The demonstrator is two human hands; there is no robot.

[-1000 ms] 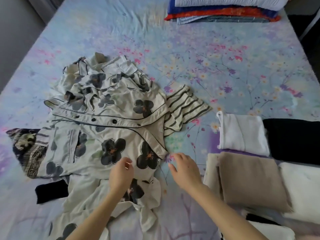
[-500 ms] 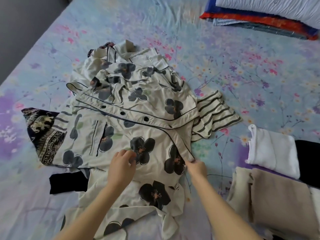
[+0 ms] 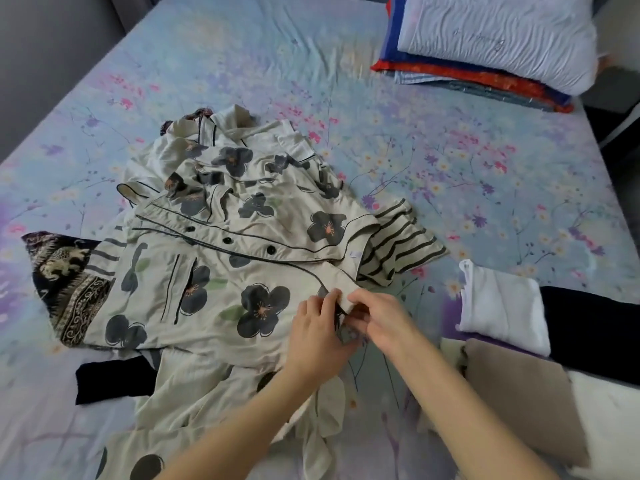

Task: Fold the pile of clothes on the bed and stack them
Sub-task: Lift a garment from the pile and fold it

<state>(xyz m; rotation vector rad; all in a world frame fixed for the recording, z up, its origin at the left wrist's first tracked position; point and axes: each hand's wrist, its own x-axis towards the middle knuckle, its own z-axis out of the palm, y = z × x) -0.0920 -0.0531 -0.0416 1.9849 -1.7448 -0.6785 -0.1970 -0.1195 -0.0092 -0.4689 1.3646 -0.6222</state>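
Left hand (image 3: pixel 318 337) and right hand (image 3: pixel 381 323) pinch front corner of floral shirt (image 3: pixel 214 289), left of folded white top (image 3: pixel 502 306); looks like flattening step, next needs edges aligned

Forearms outstretched, left hand (image 3: pixel 317 336) and right hand (image 3: pixel 382 318) close together, fingers (image 3: pixel 327 298) in a pinch on the shirt (image 3: pixel 207 268).

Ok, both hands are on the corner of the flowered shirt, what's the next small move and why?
Probably tug that corner outward and lay it flat. The left hand and right hand both pinch the lower front corner of the flowered shirt, and the shirt lies rumpled and unfolded over a striped garment, so it likely needs straightening before any fold.
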